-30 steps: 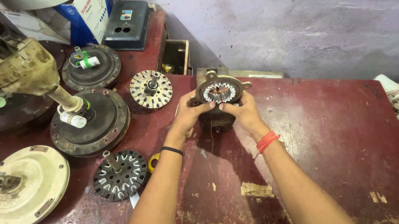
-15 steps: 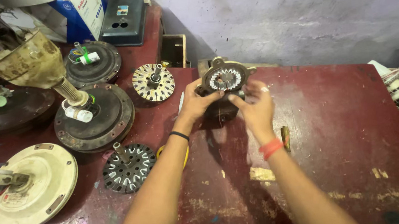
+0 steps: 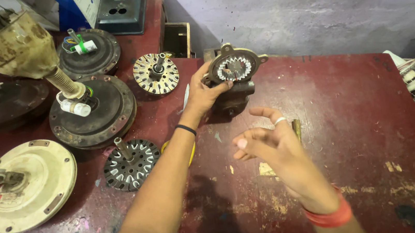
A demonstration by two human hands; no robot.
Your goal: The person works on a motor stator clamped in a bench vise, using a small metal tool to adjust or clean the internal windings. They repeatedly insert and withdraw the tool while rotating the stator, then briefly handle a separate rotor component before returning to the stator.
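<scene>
Stator (image 3: 234, 68) with toothed ring, in brown metal housing, raised at far edge of red worktop (image 3: 355, 131), just above dark block. Left hand (image 3: 204, 93) grasps housing rim, thumb near teeth. Right hand (image 3: 268, 143) hovers apart, fingers (image 3: 262, 113) loosely spread, holding nothing. Likely heavy, rigid, windings delicate; best gripped by outer rim or lugs, not teeth. Spare rotors (image 3: 156, 74) lie left.

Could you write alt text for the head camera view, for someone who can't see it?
A person's left hand grips a round metal toothed motor part above a worn dark red table, while the right hand hovers open, empty. Dismantled ceiling fan motors lie left.
</scene>
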